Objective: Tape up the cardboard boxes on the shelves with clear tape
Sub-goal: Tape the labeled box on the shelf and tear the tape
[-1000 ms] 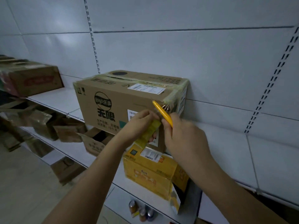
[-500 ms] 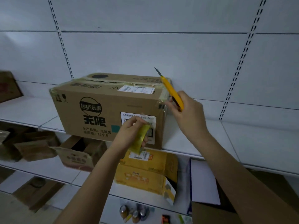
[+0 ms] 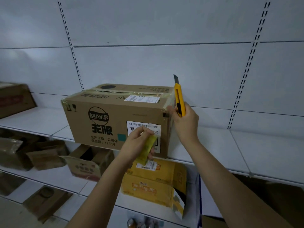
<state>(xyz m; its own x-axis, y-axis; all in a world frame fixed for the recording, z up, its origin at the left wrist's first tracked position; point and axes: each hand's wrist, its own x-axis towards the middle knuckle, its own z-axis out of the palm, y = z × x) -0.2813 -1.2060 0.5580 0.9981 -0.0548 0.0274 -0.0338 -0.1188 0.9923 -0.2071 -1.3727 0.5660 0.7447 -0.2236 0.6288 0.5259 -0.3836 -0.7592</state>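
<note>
Right hand (image 3: 185, 123) gripping yellow knife (image 3: 179, 100), blade up, thumb pressing tape end at right top corner of cardboard box (image 3: 115, 119). Left hand (image 3: 137, 143) lower, in front of box, fingers curled round tape roll (image 3: 147, 149). Box on white shelf (image 3: 246, 145), long axis left-right; right hand nearer corner.

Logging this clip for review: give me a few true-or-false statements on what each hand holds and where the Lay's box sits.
1. The right hand holds a yellow utility knife, blade pointing up. True.
2. The left hand is empty. False: it grips a yellowish tape roll.
3. The Lay's box sits on the floor. False: it rests on a white shelf.
4. Tape already runs along the box's top seam. True.
</note>
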